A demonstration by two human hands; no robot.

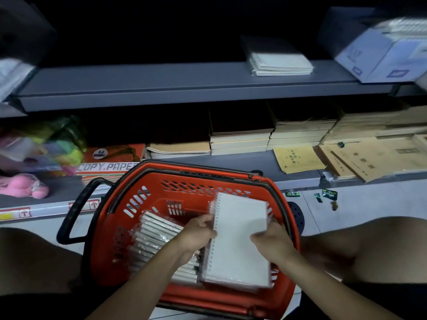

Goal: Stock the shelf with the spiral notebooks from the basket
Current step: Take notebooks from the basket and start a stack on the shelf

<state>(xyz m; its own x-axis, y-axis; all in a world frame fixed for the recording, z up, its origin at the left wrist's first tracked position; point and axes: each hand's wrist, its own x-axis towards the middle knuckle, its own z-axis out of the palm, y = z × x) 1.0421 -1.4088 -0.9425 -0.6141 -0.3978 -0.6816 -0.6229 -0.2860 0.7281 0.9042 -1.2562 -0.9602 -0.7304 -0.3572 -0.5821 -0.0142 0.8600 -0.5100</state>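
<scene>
Grey shelf [161, 77] above, small notebook stack [280, 63] on it toward right. Red basket [147, 218] on floor below, between knees. Notebook row [157, 245] on edge in left half. Top notebook [240, 236] lifted over right half. Left hand [196, 234] pinches spiral edge; right hand [272, 243] grips opposite edge.

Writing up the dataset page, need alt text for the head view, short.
Both hands, left hand and right hand, grip a stack of white spiral notebooks inside a red basket on the floor. A small notebook stack already lies on the grey shelf above.
</scene>
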